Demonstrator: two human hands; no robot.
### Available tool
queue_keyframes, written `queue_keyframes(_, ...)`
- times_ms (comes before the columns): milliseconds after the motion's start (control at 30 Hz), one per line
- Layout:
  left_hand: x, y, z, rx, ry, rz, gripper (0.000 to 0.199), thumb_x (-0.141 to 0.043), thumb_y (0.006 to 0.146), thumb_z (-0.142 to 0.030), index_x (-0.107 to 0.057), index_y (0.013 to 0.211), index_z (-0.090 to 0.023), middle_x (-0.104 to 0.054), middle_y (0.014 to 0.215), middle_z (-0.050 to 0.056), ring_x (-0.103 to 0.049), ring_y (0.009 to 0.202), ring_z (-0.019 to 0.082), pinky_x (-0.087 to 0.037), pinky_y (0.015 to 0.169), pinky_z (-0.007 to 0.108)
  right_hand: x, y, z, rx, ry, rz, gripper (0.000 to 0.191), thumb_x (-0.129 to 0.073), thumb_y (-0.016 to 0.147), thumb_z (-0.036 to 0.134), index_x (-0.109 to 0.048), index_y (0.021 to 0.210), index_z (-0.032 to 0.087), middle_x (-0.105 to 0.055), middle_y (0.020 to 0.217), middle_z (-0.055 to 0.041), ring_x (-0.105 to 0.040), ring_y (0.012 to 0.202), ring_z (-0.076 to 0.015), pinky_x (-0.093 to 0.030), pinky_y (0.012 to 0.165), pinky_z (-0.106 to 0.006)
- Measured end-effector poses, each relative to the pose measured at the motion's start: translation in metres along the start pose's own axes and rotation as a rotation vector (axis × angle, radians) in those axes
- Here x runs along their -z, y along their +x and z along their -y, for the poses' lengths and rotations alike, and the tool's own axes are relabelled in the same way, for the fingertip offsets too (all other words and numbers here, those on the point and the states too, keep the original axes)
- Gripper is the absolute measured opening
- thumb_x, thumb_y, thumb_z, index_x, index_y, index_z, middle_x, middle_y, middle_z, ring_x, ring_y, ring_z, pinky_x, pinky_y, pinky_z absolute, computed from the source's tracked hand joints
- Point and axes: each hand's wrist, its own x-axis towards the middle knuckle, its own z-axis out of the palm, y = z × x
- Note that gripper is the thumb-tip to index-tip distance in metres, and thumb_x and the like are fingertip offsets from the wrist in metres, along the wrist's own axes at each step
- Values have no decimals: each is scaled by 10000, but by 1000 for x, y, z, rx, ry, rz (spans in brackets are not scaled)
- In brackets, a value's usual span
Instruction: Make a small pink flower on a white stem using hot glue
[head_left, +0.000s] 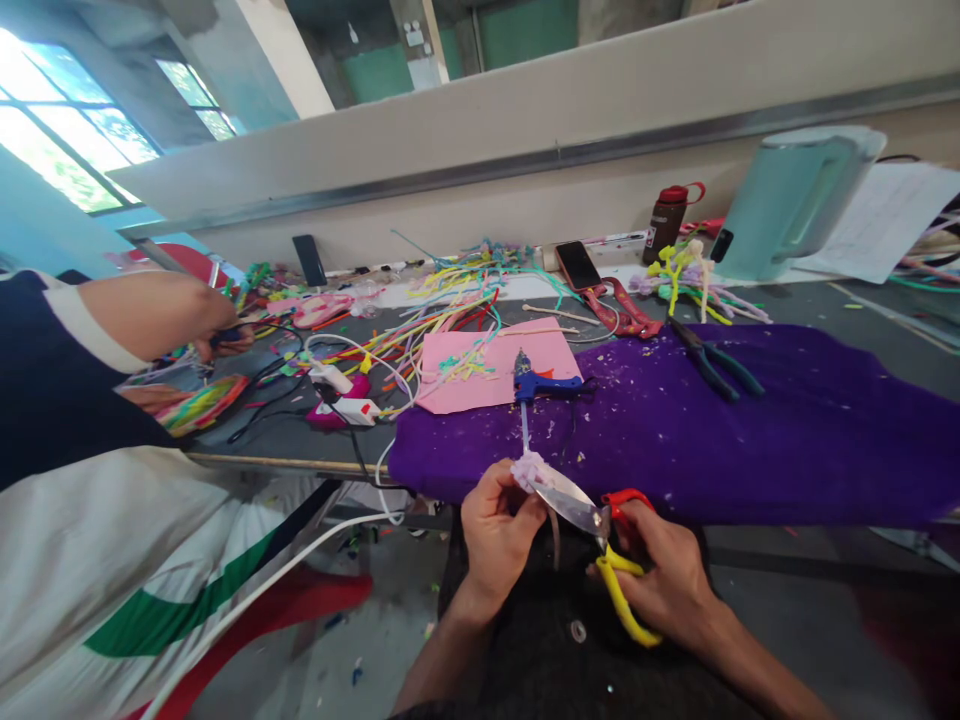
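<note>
Between the thumb and fingers of my left hand is a small pale lilac fluffy flower piece, held just off the table's front edge. My right hand grips a pair of scissors by its red and yellow handles. The blades point left and reach the lilac piece; whether they are cutting into it I cannot tell. Beyond my hands, a blue hot glue gun with a glue stick in it rests on a pink sheet over a purple cloth.
Pliers lie on the cloth. Behind are coloured pipe cleaners, a phone, a brown bottle and a teal jug. A power strip with cables sits left, near another person's arm.
</note>
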Motion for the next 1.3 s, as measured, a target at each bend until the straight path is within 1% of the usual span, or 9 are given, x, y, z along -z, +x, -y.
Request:
queue_keyframes(200,-3,0,-4,53,18,-21,119,-698,648,-215,-601,692,-161,-557,664,-16,-509,606,105,-439,591,191,0,0,2,7,64,57,259,-635,690,290,-473,866,190,-474,593,52,-446,468,-97,-351,463,-206)
queue_keyframes(433,-3,0,-2,70,10,-2,105,-685,666,-221,-601,704,-169,-547,680,-19,-500,621,105,-433,601,196,-2,-1,-1,-10,92,77,262,-631,713,308,-471,887,196,-467,569,61,-443,447,-96,-349,451,-201)
queue_keyframes(567,-3,0,-1,78,-8,18,112,-679,676,-228,-596,716,-166,-538,672,-19,-478,589,93,-421,561,187,-2,-2,-2,-27,118,96,248,-609,728,309,-473,899,193,-473,570,59,-446,447,-97,-353,449,-201)
queue_keyframes(767,-4,0,-3,112,-18,6,143,-693,662,-256,-597,696,-157,-539,657,-14,-476,556,88,-422,533,188,-5,-4,-3,-30,116,71,240,-611,714,295,-480,889,197,-464,543,70,-432,423,-87,-339,432,-190)
queue_keyframes(867,-4,1,-3,165,-55,1,165,-708,650,-264,-593,688,-154,-531,617,-27,-451,499,69,-406,487,177,-5,-3,-3,-41,129,80,244,-616,712,301,-480,888,198,-473,555,68,-438,428,-85,-348,435,-188)
queue_keyframes(967,-5,4,-4,247,-182,16,192,-717,653,-269,-565,698,-161,-514,558,-51,-432,437,49,-375,427,157,-5,-3,-3,-57,125,94,254,-636,702,305,-483,875,201,-468,554,69,-434,432,-87,-352,435,-189)
queue_keyframes(1100,-6,10,-6,401,-373,81,270,-747,623,-278,-529,738,-170,-521,545,-67,-390,348,22,-306,337,132,-5,-4,-5,-38,87,60,291,-664,687,312,-492,891,195,-475,543,71,-438,420,-87,-353,428,-190)
queue_keyframes(1200,-5,12,-7,481,-402,146,294,-768,594,-286,-545,735,-154,-523,529,-59,-410,341,27,-306,320,130,-5,-5,-6,-19,71,41,312,-675,682,311,-497,907,189,-486,543,71,-448,413,-87,-354,423,-189)
queue_keyframes(1300,-4,12,-6,515,-418,184,277,-774,585,-283,-569,694,-133,-526,507,-46,-429,351,34,-322,321,133,-5,-5,-7,-29,55,44,316,-684,674,318,-504,897,188,-488,539,70,-448,413,-88,-351,422,-191)
